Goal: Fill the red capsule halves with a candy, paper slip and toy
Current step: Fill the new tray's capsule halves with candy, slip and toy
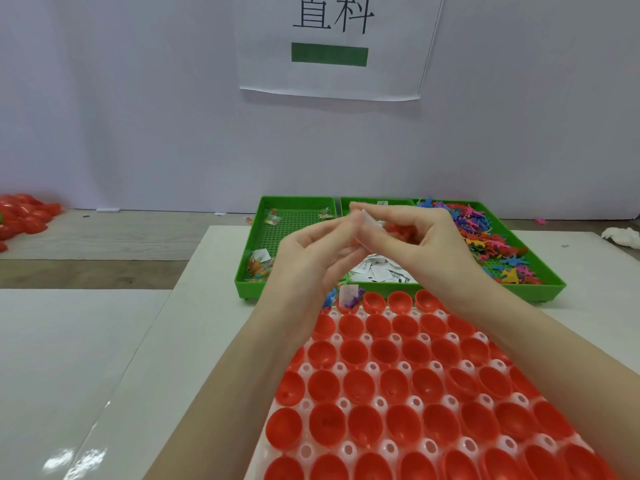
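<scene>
Both hands meet above the trays (242, 285): left hand (311, 258) and right hand (415, 237) pinch a paper slip (369, 220). Empty red halves (398, 393) lie near, directly below; far-left ones already hold items.

Rows of red capsule halves (394, 386) sit open side up in a white holder (372, 367) that fills the near right of the scene. Nearly all are empty. One half in the far row (348, 301) holds a paper slip and a small purple toy; the half to its left is mostly hidden, with something blue showing. Beyond them, paper slips (381, 271) lie heaped in the middle green tray, wrapped candies (258, 268) lie scattered in the left tray, and small toys (485, 237) of many colours fill the right tray. A pale slip (369, 220) is pinched above the trays.
</scene>
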### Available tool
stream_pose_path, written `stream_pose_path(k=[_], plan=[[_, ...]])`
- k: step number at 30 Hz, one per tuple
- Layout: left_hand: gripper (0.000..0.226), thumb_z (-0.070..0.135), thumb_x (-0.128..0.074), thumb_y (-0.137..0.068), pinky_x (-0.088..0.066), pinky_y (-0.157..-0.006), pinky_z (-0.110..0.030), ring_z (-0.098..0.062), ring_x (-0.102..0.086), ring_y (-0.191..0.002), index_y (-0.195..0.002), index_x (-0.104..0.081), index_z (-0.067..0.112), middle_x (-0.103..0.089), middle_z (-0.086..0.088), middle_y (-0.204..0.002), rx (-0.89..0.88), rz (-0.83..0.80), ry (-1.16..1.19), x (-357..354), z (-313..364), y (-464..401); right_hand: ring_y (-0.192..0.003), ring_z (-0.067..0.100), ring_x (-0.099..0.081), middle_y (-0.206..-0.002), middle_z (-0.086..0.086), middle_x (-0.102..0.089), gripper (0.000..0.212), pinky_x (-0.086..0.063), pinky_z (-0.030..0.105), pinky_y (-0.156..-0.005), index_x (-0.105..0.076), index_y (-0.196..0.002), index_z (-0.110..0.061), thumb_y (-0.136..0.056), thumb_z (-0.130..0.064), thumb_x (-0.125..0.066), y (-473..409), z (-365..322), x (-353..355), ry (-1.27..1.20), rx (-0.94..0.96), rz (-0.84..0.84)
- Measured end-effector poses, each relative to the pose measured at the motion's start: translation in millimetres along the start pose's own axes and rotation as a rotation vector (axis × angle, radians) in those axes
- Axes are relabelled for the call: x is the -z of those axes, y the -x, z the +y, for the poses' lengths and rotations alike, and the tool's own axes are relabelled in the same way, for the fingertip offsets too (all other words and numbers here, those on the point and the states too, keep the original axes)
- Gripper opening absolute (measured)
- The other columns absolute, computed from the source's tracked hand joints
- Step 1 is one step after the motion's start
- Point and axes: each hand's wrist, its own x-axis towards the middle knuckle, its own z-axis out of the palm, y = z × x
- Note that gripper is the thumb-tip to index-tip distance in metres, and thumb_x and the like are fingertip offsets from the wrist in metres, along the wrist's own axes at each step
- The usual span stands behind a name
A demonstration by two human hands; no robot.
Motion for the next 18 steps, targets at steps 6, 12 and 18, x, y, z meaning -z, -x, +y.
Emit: stream_pose_path(k=[6, 12, 18], plan=[[0.009, 0.007, -0.063, -0.081, -0.053, -0.068, -0.015, -0.009, -0.069, -0.079, -0.086, -0.071, 0.006, -0.073, -0.003, -0.080, 0.019, 0.110, 0.027, -0.4, -1.6, 1.4, -0.054, -0.003, -0.038, -0.068, -0.012, -0.032, 0.047, -0.035, 0.010, -0.057, -0.049, -0.126, -0.034, -0.084, -0.018, -0.064, 5.6, 0.4, 2.4, 0.143, 0.059, 0.038], [0.010, 0.007, -0.064, -0.082, -0.053, -0.063, -0.014, -0.008, -0.068, -0.073, -0.090, -0.069, 0.005, -0.072, 0.000, -0.076, -0.026, 0.182, -0.004, -4.0, -4.9, 3.4, -0.059, 0.006, -0.036, -0.070, -0.001, -0.034, 0.036, -0.035, 0.024, -0.072, -0.049, -0.113, -0.038, -0.090, -0.013, -0.039, 5.7, -7.1, 5.7, -0.148, -0.025, -0.032], [0.009, 0.008, -0.064, -0.083, -0.055, -0.064, -0.018, -0.008, -0.066, -0.066, -0.090, -0.069, 0.008, -0.071, 0.002, -0.071, -0.060, 0.178, -0.046, -8.3, -4.0, 7.5, -0.071, 0.000, -0.058, -0.071, -0.014, -0.063, 0.049, -0.050, 0.013, -0.074, -0.054, -0.117, -0.030, -0.081, 0.001, -0.063, 16.4, -12.8, 8.3, -0.107, 0.082, 0.054]])
